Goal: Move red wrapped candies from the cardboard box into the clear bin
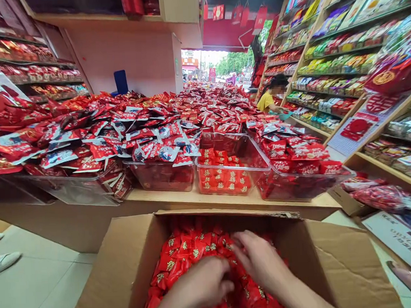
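Red candy packets with gold characters (196, 253) fill an open cardboard box (346, 257) below me. My left hand (211, 278) is over the middle of the packets, slightly blurred, its fingers curled and its thumb apart, with nothing visible in it. Just right of it, my right hand (252, 252) reaches down onto the packets, its bent fingers apart. Its fingertips touch or nearly touch the packets, and no packet shows in its grasp. Beyond the box stands a clear plastic bin (233, 167), partly filled with neat rows of similar red packets (223, 180).
Heaped bins of red and white packets (164, 142) line the wooden counter (180, 198). A fuller clear bin (295, 184) adjoins on the right. Stocked shelves (341, 71) rise at right, with a person in yellow (266, 101) near them. A printed carton (396, 241) lies right.
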Available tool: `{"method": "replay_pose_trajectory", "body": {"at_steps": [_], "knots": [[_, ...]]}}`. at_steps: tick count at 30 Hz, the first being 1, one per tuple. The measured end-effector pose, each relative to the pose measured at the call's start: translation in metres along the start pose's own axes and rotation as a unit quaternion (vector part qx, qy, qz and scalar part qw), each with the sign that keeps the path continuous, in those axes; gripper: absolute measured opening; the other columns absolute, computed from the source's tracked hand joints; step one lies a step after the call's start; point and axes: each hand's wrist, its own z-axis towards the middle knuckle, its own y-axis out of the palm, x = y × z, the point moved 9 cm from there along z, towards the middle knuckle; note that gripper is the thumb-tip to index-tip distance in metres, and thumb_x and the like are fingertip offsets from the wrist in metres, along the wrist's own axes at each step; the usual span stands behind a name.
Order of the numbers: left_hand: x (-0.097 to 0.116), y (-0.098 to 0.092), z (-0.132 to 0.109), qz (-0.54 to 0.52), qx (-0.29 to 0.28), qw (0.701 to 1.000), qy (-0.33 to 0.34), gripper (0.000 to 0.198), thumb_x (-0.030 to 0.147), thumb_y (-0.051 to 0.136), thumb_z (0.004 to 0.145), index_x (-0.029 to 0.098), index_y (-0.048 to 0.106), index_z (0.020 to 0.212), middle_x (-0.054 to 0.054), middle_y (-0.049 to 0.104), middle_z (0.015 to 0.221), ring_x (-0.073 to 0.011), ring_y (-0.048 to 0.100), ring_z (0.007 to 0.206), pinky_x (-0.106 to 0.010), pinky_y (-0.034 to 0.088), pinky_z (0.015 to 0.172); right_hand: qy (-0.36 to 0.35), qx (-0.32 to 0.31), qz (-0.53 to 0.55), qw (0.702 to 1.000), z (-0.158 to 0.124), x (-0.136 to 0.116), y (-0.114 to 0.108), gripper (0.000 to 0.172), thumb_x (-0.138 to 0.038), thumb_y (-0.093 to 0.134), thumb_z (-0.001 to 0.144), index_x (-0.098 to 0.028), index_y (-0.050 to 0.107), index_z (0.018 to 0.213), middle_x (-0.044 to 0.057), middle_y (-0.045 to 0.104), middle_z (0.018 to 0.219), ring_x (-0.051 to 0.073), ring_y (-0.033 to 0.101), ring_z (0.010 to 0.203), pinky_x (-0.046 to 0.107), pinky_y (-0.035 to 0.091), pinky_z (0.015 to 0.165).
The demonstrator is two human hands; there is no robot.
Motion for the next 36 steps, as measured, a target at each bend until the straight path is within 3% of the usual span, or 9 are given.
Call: {"method": "replay_pose_trajectory", "body": {"at_steps": [4, 8, 11, 14, 18, 23, 30, 33, 36], "knots": [[0.004, -0.036, 0.005, 0.022, 0.115, 0.993, 0.005, 0.021, 0.020, 0.044, 0.076, 0.020, 0.060, 0.090, -0.005, 0.063, 0.086, -0.0192, 0.055, 0.077, -0.030, 0.042, 0.070, 0.069, 0.019, 0.026, 0.997, 0.026, 0.036, 0.035, 0.013, -0.015, 0.053, 0.072, -0.012, 0.062, 0.080, 0.014, 0.066, 0.077, 0.027, 0.061, 0.074, 0.031, 0.042, 0.061], [0.006, -0.051, 0.003, -0.092, 0.197, 0.975, 0.052, 0.043, 0.018, 0.049, 0.075, 0.019, 0.046, 0.118, -0.008, 0.052, 0.114, -0.0150, 0.055, 0.081, -0.027, 0.042, 0.078, 0.012, 0.049, 0.085, 0.995, 0.026, 0.018, 0.012, 0.015, -0.015, 0.046, 0.079, -0.018, 0.059, 0.073, 0.005, 0.065, 0.074, 0.017, 0.060, 0.071, 0.024, 0.041, 0.064], [0.006, -0.048, 0.005, -0.192, 0.194, 0.960, 0.061, 0.032, 0.021, 0.056, 0.072, 0.017, 0.058, 0.104, -0.005, 0.061, 0.093, -0.0146, 0.053, 0.070, -0.026, 0.043, 0.067, -0.039, 0.067, 0.169, 0.983, 0.015, 0.000, -0.003, 0.018, -0.024, 0.044, 0.083, -0.019, 0.058, 0.073, 0.001, 0.063, 0.073, 0.013, 0.057, 0.070, 0.020, 0.041, 0.064], [0.007, -0.046, 0.007, -0.299, 0.186, 0.934, 0.060, 0.013, 0.024, 0.062, 0.069, 0.014, 0.065, 0.076, 0.001, 0.060, 0.064, -0.0121, 0.048, 0.060, -0.023, 0.040, 0.058, -0.028, 0.095, 0.363, 0.927, 0.011, 0.003, -0.002, 0.020, -0.036, 0.051, 0.078, -0.018, 0.058, 0.075, 0.002, 0.061, 0.071, 0.015, 0.056, 0.067, 0.023, 0.042, 0.059], [0.005, -0.043, 0.009, -0.392, 0.195, 0.898, 0.051, 0.021, 0.031, 0.068, 0.064, 0.013, 0.060, 0.071, 0.005, 0.052, 0.053, -0.0082, 0.043, 0.049, -0.020, 0.039, 0.047, 0.011, 0.122, 0.534, 0.837, 0.012, 0.016, 0.009, 0.026, -0.043, 0.061, 0.069, -0.017, 0.058, 0.072, 0.001, 0.059, 0.068, 0.015, 0.053, 0.063, 0.025, 0.042, 0.058], [0.010, -0.030, 0.012, -0.430, 0.158, 0.888, 0.042, 0.032, 0.029, 0.070, 0.063, 0.012, 0.060, 0.089, 0.005, 0.054, 0.054, -0.0081, 0.048, 0.048, -0.020, 0.042, 0.044, -0.004, 0.127, 0.525, 0.841, 0.009, 0.017, 0.002, 0.023, -0.036, 0.060, 0.072, -0.015, 0.057, 0.063, -0.001, 0.053, 0.062, 0.013, 0.047, 0.062, 0.024, 0.039, 0.058], [0.007, -0.030, 0.008, -0.526, 0.186, 0.830, 0.024, 0.021, 0.027, 0.065, 0.069, 0.019, 0.054, 0.085, 0.003, 0.061, 0.071, -0.0100, 0.057, 0.059, -0.023, 0.048, 0.054, 0.032, 0.089, 0.589, 0.803, 0.006, 0.017, 0.015, 0.026, -0.031, 0.067, 0.067, -0.020, 0.059, 0.089, 0.004, 0.062, 0.086, 0.017, 0.056, 0.079, 0.028, 0.045, 0.070], [0.006, -0.030, 0.009, -0.496, 0.163, 0.853, 0.019, 0.020, 0.032, 0.059, 0.074, 0.020, 0.055, 0.090, 0.002, 0.061, 0.067, -0.0112, 0.057, 0.053, -0.021, 0.043, 0.046, 0.020, 0.082, 0.538, 0.839, 0.005, 0.015, 0.012, 0.016, -0.031, 0.063, 0.071, -0.017, 0.063, 0.079, 0.004, 0.062, 0.079, 0.017, 0.056, 0.074, 0.027, 0.045, 0.065], [0.007, -0.052, 0.003, -0.378, 0.246, 0.891, 0.053, 0.019, 0.030, 0.059, 0.074, 0.019, 0.065, 0.088, -0.002, 0.061, 0.077, -0.0132, 0.057, 0.067, -0.022, 0.043, 0.057, 0.020, 0.072, 0.524, 0.848, 0.005, 0.015, 0.010, 0.016, -0.032, 0.062, 0.072, -0.017, 0.063, 0.077, 0.004, 0.062, 0.077, 0.017, 0.055, 0.074, 0.027, 0.045, 0.063]]}}
